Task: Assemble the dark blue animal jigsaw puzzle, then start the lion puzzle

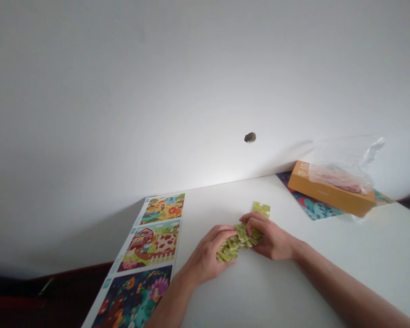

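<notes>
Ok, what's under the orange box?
A colourful printed sheet, sticking out past the orange box on the white table. The part directly beneath the box is covered, so I can't see it.

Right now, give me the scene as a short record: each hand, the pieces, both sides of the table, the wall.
Left hand: gripping the near-left end of the bunched green puzzle pieces
Right hand: fingers around their other end
Outlying piece: green, just beyond the right hand, partly hidden by it
Table left: picture sheet with three scenes
Table right: orange box on a patterned sheet, clear plastic bag on top
Wall: pale, one dark hole
</notes>
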`<action>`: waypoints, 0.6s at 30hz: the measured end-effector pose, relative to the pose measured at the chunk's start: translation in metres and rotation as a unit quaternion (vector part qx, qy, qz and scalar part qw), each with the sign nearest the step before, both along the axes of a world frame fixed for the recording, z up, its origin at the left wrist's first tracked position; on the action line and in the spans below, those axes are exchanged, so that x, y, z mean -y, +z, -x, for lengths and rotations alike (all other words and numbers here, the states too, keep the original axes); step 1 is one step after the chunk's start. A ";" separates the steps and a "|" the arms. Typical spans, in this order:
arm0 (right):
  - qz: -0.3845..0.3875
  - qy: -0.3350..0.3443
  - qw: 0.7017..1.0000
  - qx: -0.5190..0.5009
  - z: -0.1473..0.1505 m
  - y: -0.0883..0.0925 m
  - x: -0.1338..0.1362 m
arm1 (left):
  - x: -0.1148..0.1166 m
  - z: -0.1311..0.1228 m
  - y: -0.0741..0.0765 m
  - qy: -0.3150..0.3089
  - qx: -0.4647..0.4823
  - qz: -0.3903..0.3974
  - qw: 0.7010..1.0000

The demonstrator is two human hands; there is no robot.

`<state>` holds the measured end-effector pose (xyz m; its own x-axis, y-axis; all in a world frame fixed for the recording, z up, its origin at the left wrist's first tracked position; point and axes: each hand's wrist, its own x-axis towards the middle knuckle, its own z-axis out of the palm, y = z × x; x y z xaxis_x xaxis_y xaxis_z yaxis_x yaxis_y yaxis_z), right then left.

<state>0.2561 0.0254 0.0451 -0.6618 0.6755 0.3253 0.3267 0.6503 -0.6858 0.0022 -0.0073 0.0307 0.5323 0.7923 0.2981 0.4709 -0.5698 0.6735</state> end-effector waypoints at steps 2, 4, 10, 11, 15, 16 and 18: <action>0.002 0.007 1.000 0.006 0.000 -0.001 0.000 | 0.002 0.000 -0.001 -0.008 -0.017 0.017 1.000; 0.003 0.005 1.000 0.007 0.000 -0.002 0.000 | 0.002 0.001 -0.003 0.009 -0.025 0.023 0.999; -0.006 0.003 1.000 0.024 -0.001 -0.005 -0.003 | -0.001 0.003 -0.008 0.033 -0.043 0.040 0.998; -0.011 0.014 0.999 0.029 -0.001 -0.005 -0.004 | -0.002 0.003 -0.008 0.033 -0.039 0.040 0.998; -0.010 0.004 1.000 0.026 0.000 -0.007 -0.006 | -0.006 0.002 -0.010 0.061 0.021 0.035 0.997; 0.002 -0.009 1.000 0.023 0.001 -0.008 -0.005 | -0.007 0.002 -0.010 0.077 0.042 0.037 0.995; 0.039 -0.030 0.999 0.011 0.002 -0.008 -0.002 | -0.009 0.001 -0.011 0.113 0.083 0.061 0.988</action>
<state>0.2537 0.0279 0.0369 -0.6253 0.7370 0.2564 0.3791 0.5741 -0.7258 0.0011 0.0018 0.0196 0.2899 0.9204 0.2622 0.4536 -0.3734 0.8092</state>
